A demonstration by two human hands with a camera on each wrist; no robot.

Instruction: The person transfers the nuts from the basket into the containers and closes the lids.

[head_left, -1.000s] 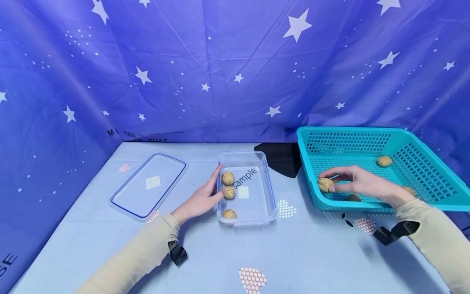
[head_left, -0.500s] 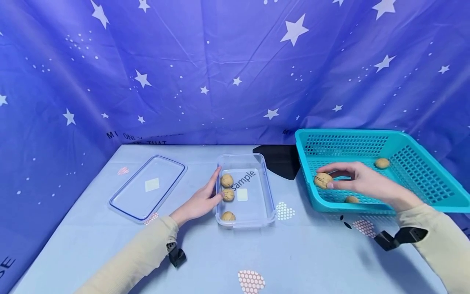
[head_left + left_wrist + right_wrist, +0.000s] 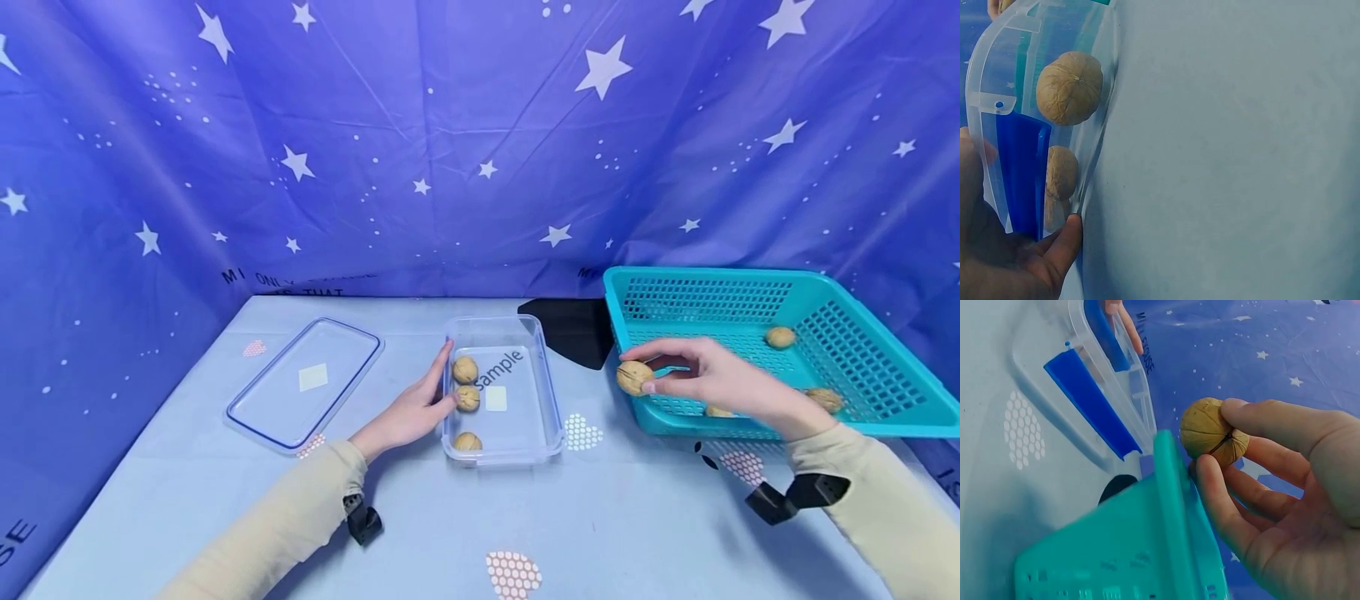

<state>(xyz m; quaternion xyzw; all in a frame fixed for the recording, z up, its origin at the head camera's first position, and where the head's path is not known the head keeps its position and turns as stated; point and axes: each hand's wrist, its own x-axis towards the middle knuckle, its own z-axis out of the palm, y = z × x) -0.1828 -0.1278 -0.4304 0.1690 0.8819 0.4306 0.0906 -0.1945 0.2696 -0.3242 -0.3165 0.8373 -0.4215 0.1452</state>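
My right hand (image 3: 701, 375) pinches a walnut (image 3: 634, 377) between thumb and fingertips, over the left rim of the teal basket (image 3: 618, 333). In the right wrist view this walnut (image 3: 1213, 432) shows clear of the basket's rim. My left hand (image 3: 408, 410) holds the left side of a clear plastic storage container (image 3: 525, 456), its thumb at the rim. Inside the container, along its left wall, are three walnuts (image 3: 468, 398). Several walnuts lie in the basket, including one at the back (image 3: 780, 337) and another walnut (image 3: 825, 400) beside my right wrist.
A clear lid with a blue seal (image 3: 311, 379) lies on the table left of the container. A black shape (image 3: 570, 329) shows between container and basket. Behind the table hangs a blue star-patterned curtain (image 3: 450, 125). Patterned pale-blue cloth (image 3: 592, 525) covers the table.
My right hand has lifted the walnut and carried it leftward from inside the basket to its left rim. My left hand stays on the container.
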